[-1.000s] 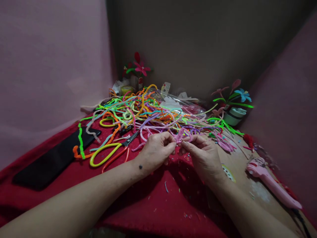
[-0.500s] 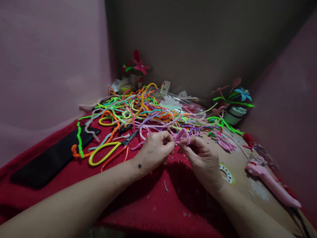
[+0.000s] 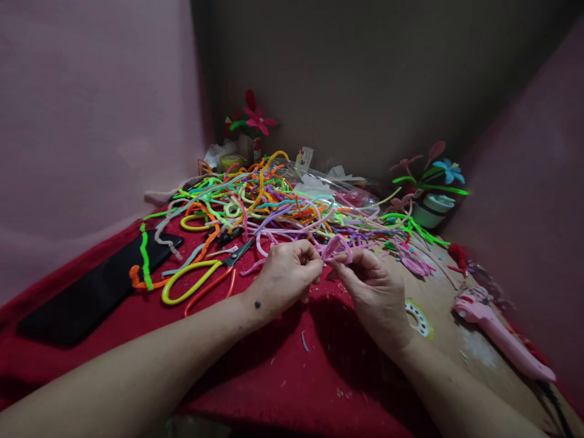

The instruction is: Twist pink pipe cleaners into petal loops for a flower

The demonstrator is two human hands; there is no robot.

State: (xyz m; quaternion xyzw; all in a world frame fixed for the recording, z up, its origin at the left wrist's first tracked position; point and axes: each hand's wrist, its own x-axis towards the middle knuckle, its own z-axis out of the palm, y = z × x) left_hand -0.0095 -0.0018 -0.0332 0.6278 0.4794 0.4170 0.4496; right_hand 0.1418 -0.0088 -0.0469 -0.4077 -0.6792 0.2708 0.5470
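Left hand [image 3: 292, 272] and right hand [image 3: 376, 292] both have fingertips pinched on a looped pink pipe cleaner [image 3: 336, 247], right of the scissors [image 3: 232, 260]. Messy pipe cleaner pile [image 3: 283, 204] behind those scissors, pink corded tool [image 3: 502, 334] well off to their right.

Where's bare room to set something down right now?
Bare red cloth lies between the black slab and left forearm. The tan board shows a smudged patch between the white ring and pink tool. Beyond the left hand and right hand, tangled fuzzy stems crowd the surface.
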